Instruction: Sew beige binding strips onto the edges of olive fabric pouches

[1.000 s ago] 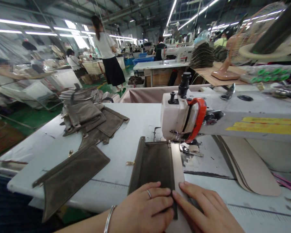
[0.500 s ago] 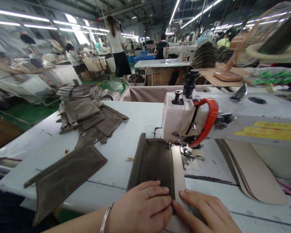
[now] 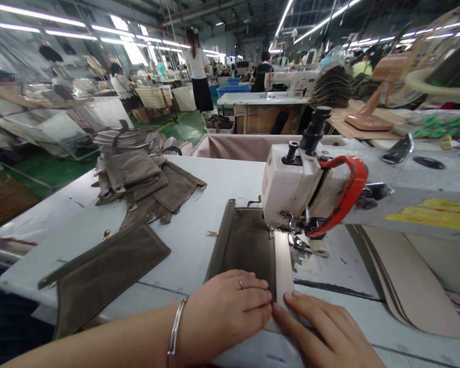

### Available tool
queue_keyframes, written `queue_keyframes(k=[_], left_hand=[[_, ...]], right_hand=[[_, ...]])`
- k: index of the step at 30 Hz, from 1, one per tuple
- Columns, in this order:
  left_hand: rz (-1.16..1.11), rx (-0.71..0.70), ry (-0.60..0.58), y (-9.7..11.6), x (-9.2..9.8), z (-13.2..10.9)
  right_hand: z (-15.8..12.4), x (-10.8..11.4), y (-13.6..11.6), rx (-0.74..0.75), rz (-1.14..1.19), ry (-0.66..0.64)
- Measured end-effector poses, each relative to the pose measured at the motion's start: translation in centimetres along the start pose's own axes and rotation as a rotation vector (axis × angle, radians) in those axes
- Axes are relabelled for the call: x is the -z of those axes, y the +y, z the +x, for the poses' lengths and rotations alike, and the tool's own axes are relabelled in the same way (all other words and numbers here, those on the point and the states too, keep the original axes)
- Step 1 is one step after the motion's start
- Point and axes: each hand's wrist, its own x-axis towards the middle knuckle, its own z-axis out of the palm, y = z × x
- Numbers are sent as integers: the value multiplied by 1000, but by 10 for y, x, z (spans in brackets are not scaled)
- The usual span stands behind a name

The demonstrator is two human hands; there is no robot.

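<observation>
A dark brown fabric panel point(image 3: 247, 245) with a pale strip point(image 3: 284, 266) along its right edge lies under the needle end of a sewing machine point(image 3: 287, 189). A gold zipper pull point(image 3: 212, 233) sticks out from its left side. My left hand point(image 3: 230, 306) rests flat on the near part of the panel, fingers outstretched side by side. My right hand point(image 3: 322, 327) lies on the near end of the pale strip, thumb and forefinger extended and a little apart. The two hands almost meet at the seam. What lies beneath the palms is hidden.
Another brown panel point(image 3: 107, 276) lies at the left, overhanging the table's front edge. Behind it sits a pile of brown pieces point(image 3: 134, 174). Pale rounded pieces point(image 3: 417, 286) lie right of the machine. A fan point(image 3: 371, 117) and several people are farther back.
The panel and strip have slid slightly away from me under the machine, with both hands moving along. The camera view has shifted a little, and more of my left forearm shows.
</observation>
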Motion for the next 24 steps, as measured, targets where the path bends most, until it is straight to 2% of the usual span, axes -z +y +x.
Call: queue_keyframes(k=[6,11,24], left_hand=[[33,-20,-78,-14,-1,6],[59,-14,-94,-22,-2,12],[134,7,-183,-38,-7,28]], right_hand=[[3,-2,4,-16,-3,4],[8,-4,5,-46,-1,50],[31,-5,8,-204,74,12]])
